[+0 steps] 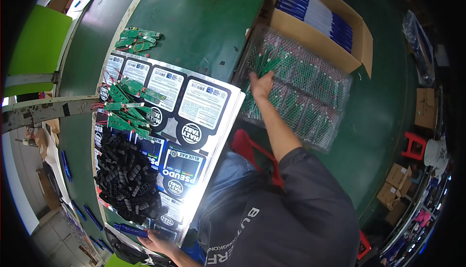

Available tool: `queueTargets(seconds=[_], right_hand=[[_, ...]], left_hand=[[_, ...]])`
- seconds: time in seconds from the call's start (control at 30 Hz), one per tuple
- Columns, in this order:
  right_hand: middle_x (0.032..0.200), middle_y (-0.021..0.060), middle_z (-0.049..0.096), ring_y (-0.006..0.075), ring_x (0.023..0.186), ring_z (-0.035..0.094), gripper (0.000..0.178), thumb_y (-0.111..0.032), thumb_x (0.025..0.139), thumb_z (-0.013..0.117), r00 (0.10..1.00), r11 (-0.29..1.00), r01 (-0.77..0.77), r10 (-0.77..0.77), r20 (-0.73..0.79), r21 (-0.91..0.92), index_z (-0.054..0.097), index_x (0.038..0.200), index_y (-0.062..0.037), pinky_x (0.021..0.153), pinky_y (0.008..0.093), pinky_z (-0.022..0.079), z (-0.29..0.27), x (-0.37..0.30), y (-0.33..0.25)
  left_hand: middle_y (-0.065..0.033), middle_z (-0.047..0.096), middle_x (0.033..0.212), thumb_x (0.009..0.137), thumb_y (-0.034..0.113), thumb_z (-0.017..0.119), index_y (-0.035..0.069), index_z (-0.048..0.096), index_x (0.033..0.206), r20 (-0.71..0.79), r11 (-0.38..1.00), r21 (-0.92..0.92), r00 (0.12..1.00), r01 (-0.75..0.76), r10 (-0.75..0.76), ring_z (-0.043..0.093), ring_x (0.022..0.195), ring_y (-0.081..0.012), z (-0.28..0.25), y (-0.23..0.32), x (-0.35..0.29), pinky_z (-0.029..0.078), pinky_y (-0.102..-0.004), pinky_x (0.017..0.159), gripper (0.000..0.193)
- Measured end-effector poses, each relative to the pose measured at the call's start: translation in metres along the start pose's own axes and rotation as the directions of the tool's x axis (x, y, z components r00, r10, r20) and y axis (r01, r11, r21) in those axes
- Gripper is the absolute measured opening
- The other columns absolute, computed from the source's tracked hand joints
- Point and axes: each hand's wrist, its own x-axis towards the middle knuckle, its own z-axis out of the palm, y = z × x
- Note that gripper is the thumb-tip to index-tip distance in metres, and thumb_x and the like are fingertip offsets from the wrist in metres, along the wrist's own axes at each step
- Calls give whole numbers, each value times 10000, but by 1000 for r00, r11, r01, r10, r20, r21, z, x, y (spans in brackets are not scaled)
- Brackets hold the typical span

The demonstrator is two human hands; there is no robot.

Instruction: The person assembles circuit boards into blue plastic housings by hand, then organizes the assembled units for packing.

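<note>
My right hand (pixel 262 85) reaches over a clear plastic tray (pixel 335 121), its fingers closed around a bunch of narrow green circuit boards (pixel 266 64). The tray's compartments hold many more such boards. Low on the table, my left hand (pixel 159 242) grips a long dark-blue plastic casing (pixel 130 229). Beside it lies a heap of small black plastic parts (pixel 127 177). Further along, loose green circuit boards with red wires (pixel 127 106) rest on printed label sheets (pixel 199 105). Another small pile of boards (pixel 138 41) sits on the green tabletop.
A cardboard box (pixel 361 55) filled with blue casings (pixel 318 14) and white items stands behind the tray. Blue pen-like pieces (pixel 92 217) lie beyond the table's metal frame (pixel 53 111). A red stool (pixel 413 146) and cartons (pixel 395 182) stand on the green floor.
</note>
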Motion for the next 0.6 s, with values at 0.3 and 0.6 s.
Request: queueTargets(seconds=[0.3,0.6], right_hand=[[1148,282,613,464,1039,635,539,-239,819,675,949,916,-308,317,-8,-257,393,1217,-11,902,505,526,51,-70,34],[1155,247,611,414,1045,644,505,-223,857,656,925,993,115,-110,362,8,415,1236,9,870,461,550,124,-96,6]], left_hand=[[-49,598,986,896,59,536,-40,471,1270,22,999,-39,1000,0,1,502,745,-86,4,4,2,394,-235,652,393],[-56,572,994,851,-63,556,-17,404,1357,27,987,-155,999,47,-43,548,758,-95,-13,-9,-1,471,-228,619,530]])
